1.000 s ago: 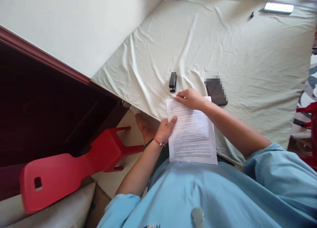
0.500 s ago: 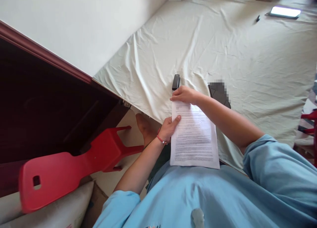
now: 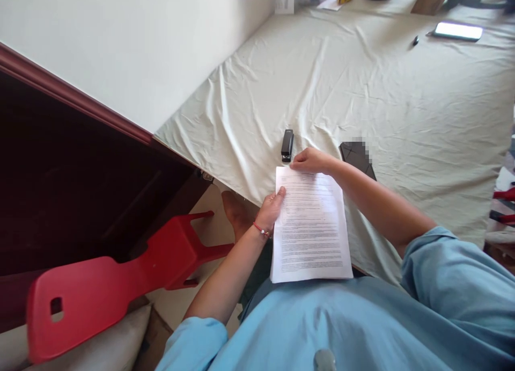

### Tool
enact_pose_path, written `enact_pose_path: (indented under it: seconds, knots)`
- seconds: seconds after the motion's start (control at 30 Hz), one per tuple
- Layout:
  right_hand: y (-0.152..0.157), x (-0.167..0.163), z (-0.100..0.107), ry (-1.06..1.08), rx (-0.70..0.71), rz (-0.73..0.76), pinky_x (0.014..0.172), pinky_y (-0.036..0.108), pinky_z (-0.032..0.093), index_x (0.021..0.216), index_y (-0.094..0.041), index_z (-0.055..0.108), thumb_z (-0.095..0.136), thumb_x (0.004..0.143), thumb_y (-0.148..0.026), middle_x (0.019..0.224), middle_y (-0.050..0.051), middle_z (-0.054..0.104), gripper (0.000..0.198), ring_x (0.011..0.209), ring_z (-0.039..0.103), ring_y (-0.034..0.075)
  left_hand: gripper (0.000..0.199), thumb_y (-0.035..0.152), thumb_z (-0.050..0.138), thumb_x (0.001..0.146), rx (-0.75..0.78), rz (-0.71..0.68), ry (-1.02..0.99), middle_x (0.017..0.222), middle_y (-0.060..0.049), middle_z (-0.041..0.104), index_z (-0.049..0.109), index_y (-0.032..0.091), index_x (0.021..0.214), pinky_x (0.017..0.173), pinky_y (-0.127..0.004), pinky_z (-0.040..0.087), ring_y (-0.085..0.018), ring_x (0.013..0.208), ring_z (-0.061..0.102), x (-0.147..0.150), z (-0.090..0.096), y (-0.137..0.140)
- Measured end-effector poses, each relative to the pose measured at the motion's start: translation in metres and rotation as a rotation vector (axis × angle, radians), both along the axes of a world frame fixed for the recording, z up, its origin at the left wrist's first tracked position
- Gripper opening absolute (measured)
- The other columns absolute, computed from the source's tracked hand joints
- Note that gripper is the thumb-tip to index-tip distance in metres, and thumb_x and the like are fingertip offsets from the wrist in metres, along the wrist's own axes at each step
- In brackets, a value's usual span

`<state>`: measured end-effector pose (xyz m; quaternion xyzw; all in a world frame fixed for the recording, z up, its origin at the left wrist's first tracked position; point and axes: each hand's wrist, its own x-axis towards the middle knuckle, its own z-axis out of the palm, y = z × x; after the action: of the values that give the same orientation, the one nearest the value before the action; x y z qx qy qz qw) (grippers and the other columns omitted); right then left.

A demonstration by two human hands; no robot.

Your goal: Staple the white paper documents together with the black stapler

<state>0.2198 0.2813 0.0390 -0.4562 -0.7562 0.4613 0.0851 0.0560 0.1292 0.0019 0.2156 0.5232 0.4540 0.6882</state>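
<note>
My left hand [image 3: 270,209] grips the left edge of a stack of printed papers [image 3: 309,226], thumb laid over the top sheet and the other fingers tucked underneath, a red thread bracelet [image 3: 260,230] round the wrist. My right hand [image 3: 311,160] pinches the far edge of the same stack near its upper left corner, fingers closed on the paper. The sheets are white, portrait way up from where I sit, and covered in dense lines of small black print set in paragraphs with a short heading block at the top; the text is too small to read. The edges look squared together, with a thin sliver of lower pages showing along the bottom. The stack lies partly over the near edge of the table, which is covered by a wrinkled pale cloth [image 3: 362,92], and its lower end hangs over my lap against my light blue shirt [image 3: 346,322].

Just beyond my right hand, on the cloth, sits a small black stapler [image 3: 287,145], close to my fingertips but not touching them. To the right of my forearm lies a dark flat object [image 3: 356,157], partly blurred. Far across the cloth are a lit phone [image 3: 457,30] and a small dark item [image 3: 415,39] beside it. Down to my left stands a red plastic chair [image 3: 116,274], and my bare foot [image 3: 236,214] rests on the floor under the table edge
</note>
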Motion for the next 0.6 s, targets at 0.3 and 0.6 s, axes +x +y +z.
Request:
enact_pose_path:
  seconds: [0.3, 0.6]
  knots:
    - [0.022, -0.018, 0.002, -0.260, 0.143, -0.014, 0.068, 0.034, 0.043, 0.071, -0.017, 0.072, 0.061, 0.083, -0.022, 0.066, 0.005, 0.061, 0.017, 0.070, 0.056, 0.019, 0.020, 0.018, 0.054, 0.095, -0.214, 0.141, 0.118, 0.080, -0.011, 0.074, 0.070, 0.010, 0.088, 0.087, -0.037, 0.059, -0.024, 0.089, 0.073, -0.007, 0.018, 0.042]
    - [0.039, -0.031, 0.004, -0.456, 0.212, -0.008, 0.066, 0.032, 0.044, 0.091, -0.015, 0.079, 0.061, 0.085, -0.021, 0.086, 0.012, 0.073, 0.019, 0.080, 0.064, 0.023, 0.012, 0.020, 0.061, 0.083, -0.154, 0.122, 0.239, 0.068, -0.007, 0.066, 0.063, 0.013, 0.074, 0.073, -0.032, 0.053, -0.021, 0.070, 0.065, -0.009, 0.004, 0.067]
